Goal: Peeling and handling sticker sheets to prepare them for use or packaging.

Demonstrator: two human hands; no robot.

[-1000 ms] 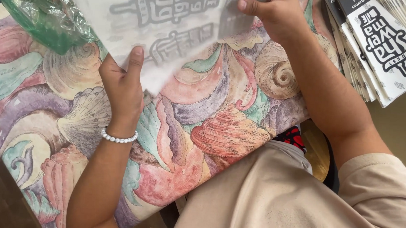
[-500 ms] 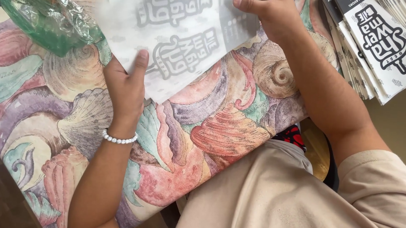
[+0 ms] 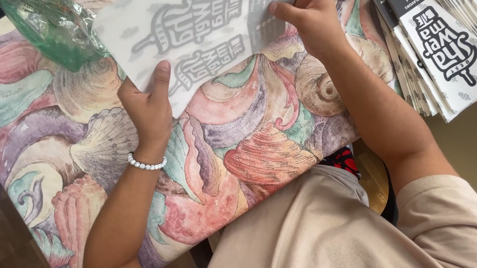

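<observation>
Sheet [image 3: 199,37] slid nearer | left hand [image 3: 144,107], right hand [image 3: 311,20] clamped on its edges | top cut off

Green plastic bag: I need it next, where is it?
In the head view, the green plastic bag lies top left on the shell-patterned tablecloth, touching the white printed sheet.

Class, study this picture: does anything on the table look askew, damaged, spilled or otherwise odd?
Nothing spilled or damaged. The white printed sheet, held by the left hand and right hand, lies slanted, and a crumpled green plastic bag sits at its corner.
</observation>
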